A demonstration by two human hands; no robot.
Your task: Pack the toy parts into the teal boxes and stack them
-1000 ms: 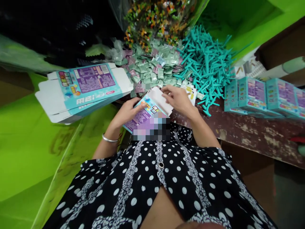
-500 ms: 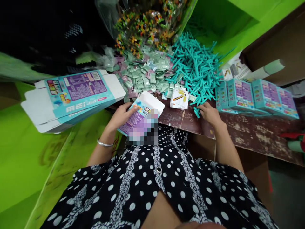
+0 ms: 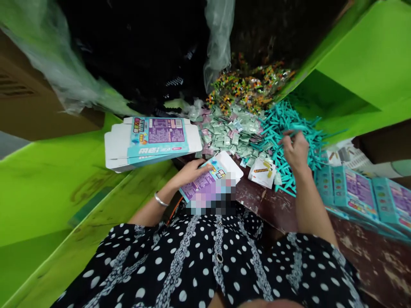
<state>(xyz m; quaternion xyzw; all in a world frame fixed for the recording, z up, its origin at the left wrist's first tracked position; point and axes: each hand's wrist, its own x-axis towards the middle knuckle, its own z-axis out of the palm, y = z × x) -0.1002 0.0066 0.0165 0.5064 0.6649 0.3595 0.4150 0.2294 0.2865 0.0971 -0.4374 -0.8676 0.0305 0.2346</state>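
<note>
My left hand (image 3: 192, 173) grips a flat purple and teal printed carton (image 3: 201, 184), its white flap end pointing away from me. The carton's lower part is pixelated. My right hand (image 3: 296, 153) is over a heap of teal plastic sticks (image 3: 279, 128), its fingers closed at a blurred teal plastic stick (image 3: 294, 127). Between the hands, near the table edge, lies a stack of white cards (image 3: 261, 172) printed with a pickaxe picture. Small pale green and pink sachets (image 3: 229, 133) are piled behind the carton.
Flattened cartons (image 3: 150, 139) are stacked at the left on a green surface. Filled-looking teal cartons (image 3: 355, 192) stand in a row on the brown table (image 3: 263, 205) at the right. Behind are a clear bag of orange and green bits (image 3: 247, 87) and green board walls (image 3: 353, 55).
My right hand has moved from the table edge, where it was at a teal piece, up and over the teal heap. My left hand keeps its hold on the carton. The view has shifted.
</note>
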